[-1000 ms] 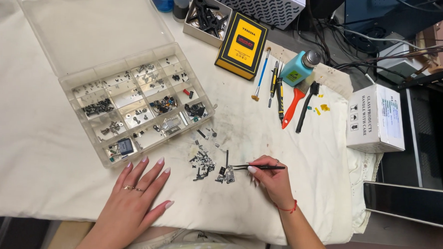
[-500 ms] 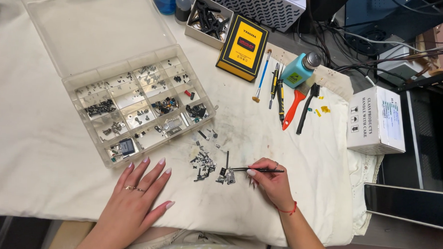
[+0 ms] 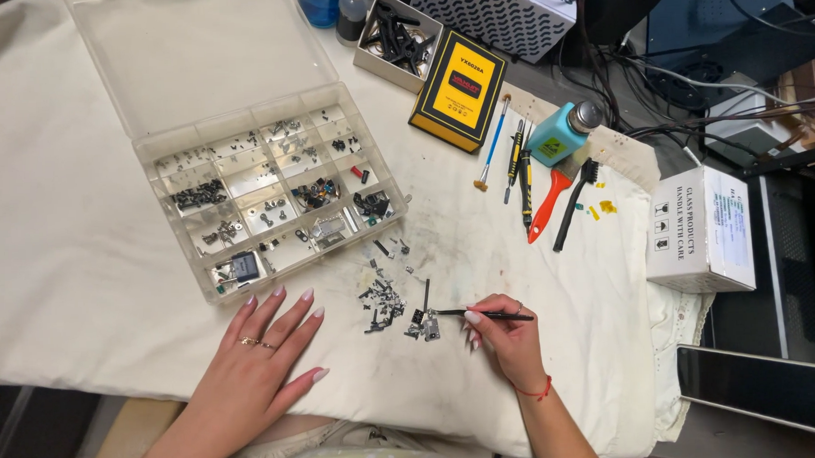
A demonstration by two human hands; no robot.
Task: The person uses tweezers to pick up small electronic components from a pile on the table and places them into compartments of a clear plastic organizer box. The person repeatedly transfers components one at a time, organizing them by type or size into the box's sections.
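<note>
Just below the middle of the frame, a scatter of small parts (image 3: 387, 302) is lying on the white cloth (image 3: 84, 267) over the table. They look light, hard and easy to flick away, so they are probably best taken one at a time at an edge with fine tips. The right hand (image 3: 501, 330) is pinching black tweezers (image 3: 483, 315), tips reaching the nearest pieces. The left hand (image 3: 263, 347) is resting flat with fingers spread, holding nothing, below the clear parts box (image 3: 271, 193).
</note>
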